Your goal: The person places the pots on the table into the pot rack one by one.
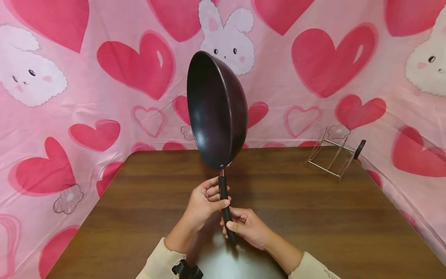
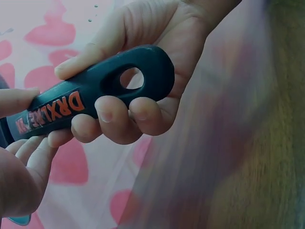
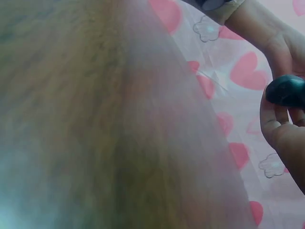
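A dark wok (image 1: 210, 112) stands upright in the air above the table, its hollow turned to the left. Its black handle (image 1: 223, 186) points down toward me. My left hand (image 1: 205, 199) holds the upper part of the handle, thumb across the front. Just below, my right hand (image 1: 252, 228) grips the lower part. In the left wrist view, orange lettering and a hanging hole show on the handle (image 2: 157, 67), with the right hand's fingers (image 2: 114, 119) curled around it. Only the handle's rounded end (image 3: 286, 90) shows in the right wrist view.
A brown wood-grain table (image 1: 139, 221) lies beneath the hands. Near its back right corner stands a metal wire rack (image 1: 327, 168) with a black round part (image 1: 360, 149). Pink cloth (image 1: 271, 89) printed with hearts and rabbits hangs behind and at both sides.
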`<state>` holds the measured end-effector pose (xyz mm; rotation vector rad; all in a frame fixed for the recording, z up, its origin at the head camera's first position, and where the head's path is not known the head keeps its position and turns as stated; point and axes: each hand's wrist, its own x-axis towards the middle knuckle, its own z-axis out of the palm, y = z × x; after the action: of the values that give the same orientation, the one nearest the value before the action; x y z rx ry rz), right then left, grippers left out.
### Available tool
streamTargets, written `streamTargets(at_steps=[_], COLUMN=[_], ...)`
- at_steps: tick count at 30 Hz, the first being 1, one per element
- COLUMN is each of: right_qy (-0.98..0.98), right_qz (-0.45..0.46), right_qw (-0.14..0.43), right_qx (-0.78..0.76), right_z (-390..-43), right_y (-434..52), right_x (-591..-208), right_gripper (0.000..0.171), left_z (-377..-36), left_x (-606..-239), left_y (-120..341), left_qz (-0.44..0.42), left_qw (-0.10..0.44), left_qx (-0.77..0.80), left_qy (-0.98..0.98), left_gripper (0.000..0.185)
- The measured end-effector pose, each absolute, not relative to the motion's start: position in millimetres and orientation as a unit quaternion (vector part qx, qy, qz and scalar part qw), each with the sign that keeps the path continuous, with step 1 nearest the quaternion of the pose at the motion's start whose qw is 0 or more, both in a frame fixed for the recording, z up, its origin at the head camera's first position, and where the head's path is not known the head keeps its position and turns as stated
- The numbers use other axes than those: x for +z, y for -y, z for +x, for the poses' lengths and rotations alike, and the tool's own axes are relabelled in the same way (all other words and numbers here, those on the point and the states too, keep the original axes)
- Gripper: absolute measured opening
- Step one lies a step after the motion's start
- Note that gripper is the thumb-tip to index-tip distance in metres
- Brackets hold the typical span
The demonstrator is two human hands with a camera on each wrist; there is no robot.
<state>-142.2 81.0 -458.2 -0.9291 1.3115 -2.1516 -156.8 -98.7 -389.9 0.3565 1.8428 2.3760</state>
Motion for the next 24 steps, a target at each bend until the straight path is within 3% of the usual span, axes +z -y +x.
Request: streamTargets(at_steps=[12, 24], right_qy=[-0.591, -0.577], right_qz=[-0.316, -0.283], right_qw=[0.176, 0.221], right_qx=[-0.721, -0.734], right_z=[-131, -128], right_y=[-99, -109], right_x=[-461, -456], right_gripper=[0.045, 0.051], left_z=[-155, -168], left_x=[-401, -397], left_y=[87, 78], left_qz=[0.138, 0.206], left_qw=[0.08, 0.121], left_qx=[0.779, 0.761], left_qy=[-0.606, -0.602], left_gripper=[0.075, 0.075])
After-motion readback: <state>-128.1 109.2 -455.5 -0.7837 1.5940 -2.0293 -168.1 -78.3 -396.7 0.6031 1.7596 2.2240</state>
